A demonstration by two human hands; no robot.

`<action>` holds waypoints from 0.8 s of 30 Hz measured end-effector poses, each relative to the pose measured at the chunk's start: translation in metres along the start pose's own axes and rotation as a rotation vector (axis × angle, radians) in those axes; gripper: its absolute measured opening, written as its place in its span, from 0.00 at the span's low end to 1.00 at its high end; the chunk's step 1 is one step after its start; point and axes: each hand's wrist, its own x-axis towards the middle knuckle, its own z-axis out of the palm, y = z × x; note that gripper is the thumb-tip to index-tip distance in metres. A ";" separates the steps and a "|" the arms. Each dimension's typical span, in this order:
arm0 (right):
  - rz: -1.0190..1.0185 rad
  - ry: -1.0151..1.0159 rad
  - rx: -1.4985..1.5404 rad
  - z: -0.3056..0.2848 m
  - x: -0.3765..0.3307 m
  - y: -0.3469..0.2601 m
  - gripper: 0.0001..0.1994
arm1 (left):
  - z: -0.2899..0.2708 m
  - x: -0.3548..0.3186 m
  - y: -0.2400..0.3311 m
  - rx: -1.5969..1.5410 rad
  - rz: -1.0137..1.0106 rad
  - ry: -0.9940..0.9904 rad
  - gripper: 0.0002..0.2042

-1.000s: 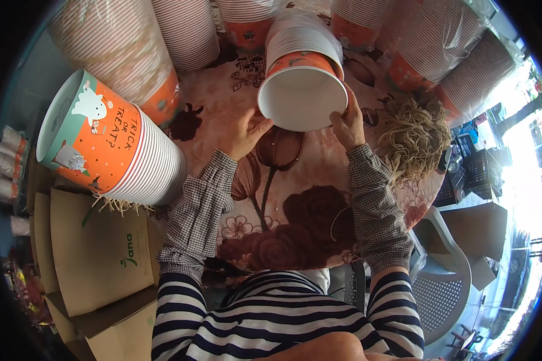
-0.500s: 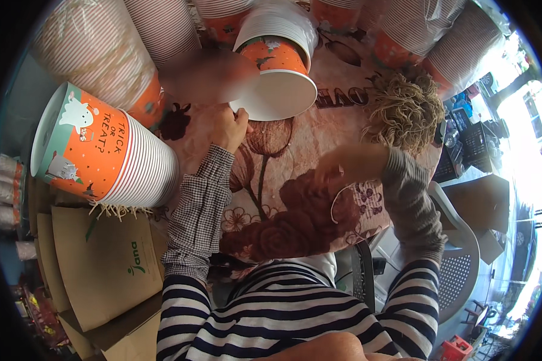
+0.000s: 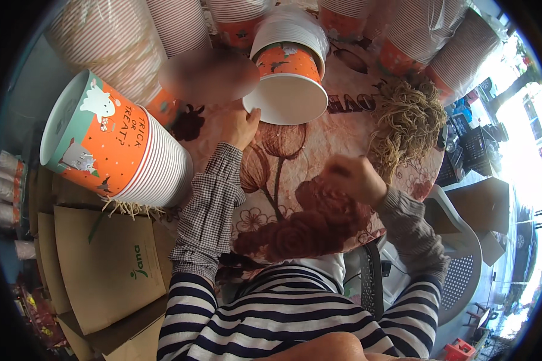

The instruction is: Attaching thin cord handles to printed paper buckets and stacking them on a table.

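Observation:
A paper cup (image 3: 286, 101), white inside and orange with printed figures outside, lies on its side with its mouth toward me. It pokes out of a plastic-wrapped stack of cups (image 3: 289, 31). My left hand (image 3: 241, 127) grips the lower left of its rim, fingers closed. Over the flowered tablecloth, closer to me, my right hand (image 3: 356, 179) is slightly blurred, its fingers curled in; what they hold, if anything, I cannot make out. To its upper right sits a heap of tan shredded paper strands (image 3: 408, 123).
A large stack of orange-and-green cups (image 3: 117, 141) lies tilted at the left, with straw-like strands beneath it. Wrapped cup stacks (image 3: 105, 48) line the far side. Below left stand cardboard boxes (image 3: 111, 271); a pale plastic chair (image 3: 461, 259) is at the right.
My right hand has come down toward me and its fingers show more clearly. A thin pale strand below it is no longer visible. My left hand stays on the cup's rim.

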 end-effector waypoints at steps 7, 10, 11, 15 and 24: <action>-0.126 0.417 0.118 0.036 0.072 -0.012 0.07 | 0.000 -0.039 0.033 -0.649 -0.257 -0.528 0.38; -0.171 0.468 -0.029 0.043 0.071 -0.012 0.07 | 0.013 -0.045 0.030 -0.607 -0.180 -0.508 0.40; -0.168 0.464 -0.026 0.043 0.070 -0.009 0.07 | 0.017 -0.047 0.028 -0.572 -0.107 -0.493 0.40; -0.237 0.496 -0.144 0.045 0.069 -0.003 0.06 | 0.026 -0.050 0.020 -0.574 0.084 -0.399 0.29; -0.172 0.463 -0.053 0.044 0.069 -0.003 0.07 | 0.031 -0.055 0.032 -0.432 0.251 -0.161 0.13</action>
